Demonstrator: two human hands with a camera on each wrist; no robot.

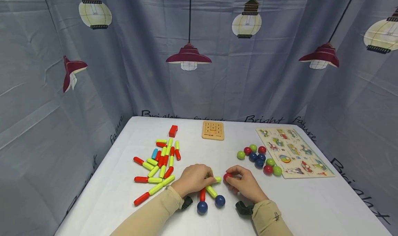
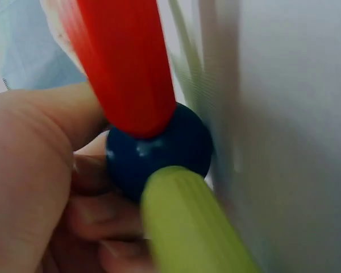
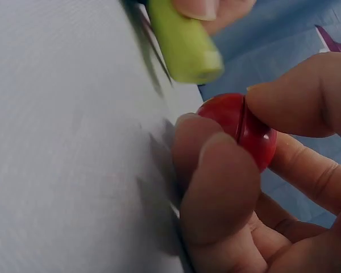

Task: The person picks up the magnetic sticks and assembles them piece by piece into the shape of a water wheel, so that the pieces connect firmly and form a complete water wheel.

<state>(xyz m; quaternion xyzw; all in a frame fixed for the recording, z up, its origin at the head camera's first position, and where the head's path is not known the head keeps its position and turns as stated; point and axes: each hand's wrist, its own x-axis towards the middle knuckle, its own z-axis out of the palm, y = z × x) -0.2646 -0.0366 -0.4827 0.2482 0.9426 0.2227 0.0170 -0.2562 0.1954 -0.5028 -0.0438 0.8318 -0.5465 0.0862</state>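
- Red and small, the ball [image 1: 227,176] is pinched between the thumb and fingertips of the right hand [image 1: 244,184]; in the right wrist view most of its surface is covered by those fingers, and only a glossy band shows.
- Just left of the ball, apart from it by a sliver, is the free end of a green stick [image 1: 217,179]. The rest of that stick disappears under the left hand [image 1: 194,178], which is curled over the top of a small stick-and-ball figure.
- What the left hand covers cannot be made out from the head view. The left wrist view, very close and blurred, shows a blue ball [image 2: 159,148] against its fingers, with a red stick [image 2: 128,62] and a green one joined to it.
- Below the left hand a red stick and a green stick [image 1: 211,191] slant out, each ending in a blue ball [image 1: 202,207] (the second ball [image 1: 219,200] lies just right of the first).
- Both forearms are cut off by the lower edge of the frame.
- The white table [image 1: 311,208] also carries a heap of red and green sticks [image 1: 161,160] on the left, a red block [image 1: 173,130], a wooden number board [image 1: 212,130], a cluster of balls [image 1: 259,158] and a picture puzzle board [image 1: 293,152].
- A grey curtain printed with lamps [image 1: 188,56] closes in the table on three sides.
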